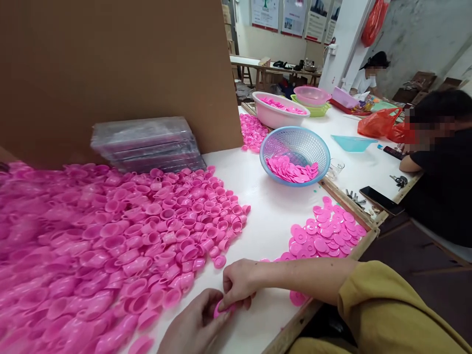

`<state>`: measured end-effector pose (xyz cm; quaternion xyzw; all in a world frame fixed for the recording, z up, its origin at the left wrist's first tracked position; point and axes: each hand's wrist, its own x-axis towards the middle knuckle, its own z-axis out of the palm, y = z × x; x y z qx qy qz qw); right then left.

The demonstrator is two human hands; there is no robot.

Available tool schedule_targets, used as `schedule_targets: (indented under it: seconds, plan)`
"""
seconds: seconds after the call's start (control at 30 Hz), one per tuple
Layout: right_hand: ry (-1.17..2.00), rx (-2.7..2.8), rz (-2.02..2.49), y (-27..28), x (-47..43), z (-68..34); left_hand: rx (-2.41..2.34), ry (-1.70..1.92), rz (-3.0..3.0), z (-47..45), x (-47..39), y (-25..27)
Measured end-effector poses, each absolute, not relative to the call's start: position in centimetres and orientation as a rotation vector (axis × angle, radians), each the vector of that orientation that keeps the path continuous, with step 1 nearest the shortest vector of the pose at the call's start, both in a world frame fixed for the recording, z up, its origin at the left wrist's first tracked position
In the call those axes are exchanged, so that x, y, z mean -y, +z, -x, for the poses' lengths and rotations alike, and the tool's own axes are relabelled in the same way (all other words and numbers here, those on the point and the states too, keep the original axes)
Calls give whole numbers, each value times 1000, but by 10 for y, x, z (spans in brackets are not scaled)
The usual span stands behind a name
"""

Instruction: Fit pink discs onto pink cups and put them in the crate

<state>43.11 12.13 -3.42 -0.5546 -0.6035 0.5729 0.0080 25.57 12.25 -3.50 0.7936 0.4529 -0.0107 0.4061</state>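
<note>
At the front of the table my left hand (197, 322) is closed on a small pink plastic piece (218, 309), mostly hidden by fingers; I cannot tell whether it is a toy cup or a disc. My right hand (241, 285) meets it from the right, thumb and fingers pinched on the same piece. Left of my hands spreads a large heap of pink toy cups (165, 236), with small handles. Round flat pink discs (324, 233), like little saucers, lie in a loose pile beyond my right forearm.
A blue basket (322, 152) holds more discs, with a white basin (282, 118) of pink pieces behind. Wrapped flat packs (147, 142) lean against a cardboard sheet (118, 64). Wooden edging (350, 206) borders the table. Phones, keys and two people are on the right.
</note>
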Motion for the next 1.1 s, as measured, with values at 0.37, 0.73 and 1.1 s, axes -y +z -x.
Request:
schedule_targets:
  seconds: [0.37,0.73,1.1]
  plan:
    - [1793,2000,1809,-24,-129,-426,-1082,-263,-2057,-265,-137,-32]
    - [1754,1893,1733,-19,-121,-430,-1054,-110,-2095,-260,-135,-38]
    - [752,1746,1940,-22,-69,-514,-1325,257,-1960,-230,-61,-24]
